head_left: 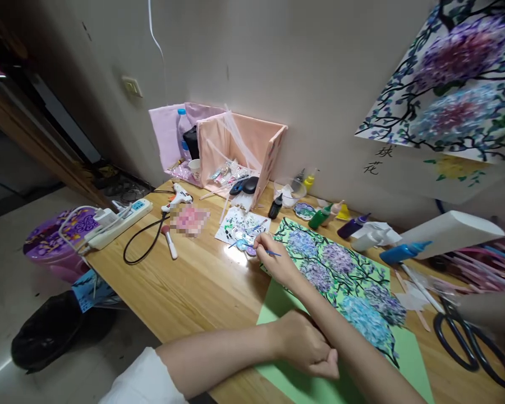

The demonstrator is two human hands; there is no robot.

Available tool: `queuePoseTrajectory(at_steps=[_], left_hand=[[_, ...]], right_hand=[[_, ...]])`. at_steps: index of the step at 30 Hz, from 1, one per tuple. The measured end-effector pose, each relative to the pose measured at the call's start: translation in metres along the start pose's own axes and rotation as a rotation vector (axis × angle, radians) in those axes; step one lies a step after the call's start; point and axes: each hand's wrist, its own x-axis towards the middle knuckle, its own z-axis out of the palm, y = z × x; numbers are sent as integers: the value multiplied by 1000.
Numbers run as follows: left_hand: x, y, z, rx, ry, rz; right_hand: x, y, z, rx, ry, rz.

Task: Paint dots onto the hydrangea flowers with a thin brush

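My right hand (pixel 271 255) pinches a thin blue paintbrush (pixel 273 253), its tip over small round paint dishes (pixel 241 244) with blue and purple paint. Beneath the dishes lies a paint-spotted white paper (pixel 231 220). My left hand (pixel 305 345) is curled into a fist under my right forearm, on the lower part of a green sheet (pixel 278 306); nothing shows in it. On that sheet is a painting (pixel 330 286) of purple and blue flower clusters with dark branches. Another blue stick (pixel 234 243) lies by the dishes.
Paint bottles, among them black (pixel 275 206), green (pixel 320 216) and blue (pixel 404 252), stand or lie behind the painting. Black-handled scissors (pixel 473 342) are at right. A glue gun (pixel 179 196), makeup-style brush (pixel 169 242) and power strip (pixel 120 224) lie left. A flower picture (pixel 454 84) hangs above.
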Motion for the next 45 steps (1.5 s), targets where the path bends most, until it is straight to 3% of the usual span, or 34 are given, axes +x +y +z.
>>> queuePoseTrajectory(at_steps=[5,9,13,16,18,22,25,28,30,34,45], left_hand=[[-1,-1,-1,6,11,-44],[-2,-2,1,10,104,-27],[-5,-3,2,1,147,8],[-9,-3,1,-7,173,42],[-10,-3,0,-20,195,68],[-3,1,-1,-71,242,99],[10,12,2,-120,232,112],[31,29,10,-151,181,96],[47,40,16,-152,140,60],[71,52,26,-157,52,18],[73,48,24,-213,-87,-45]], right_hand=[[6,3,5,-11,-16,14],[9,1,6,-13,3,1],[-8,-9,-11,39,40,-63],[-50,-7,-49,42,76,-141],[-90,6,-82,37,164,-123],[-179,52,-141,119,567,55],[-226,83,-162,171,833,126],[-249,95,-161,100,973,134],[-256,93,-156,-57,957,107],[-259,83,-150,-325,768,-18],[-256,91,-147,-291,754,73]])
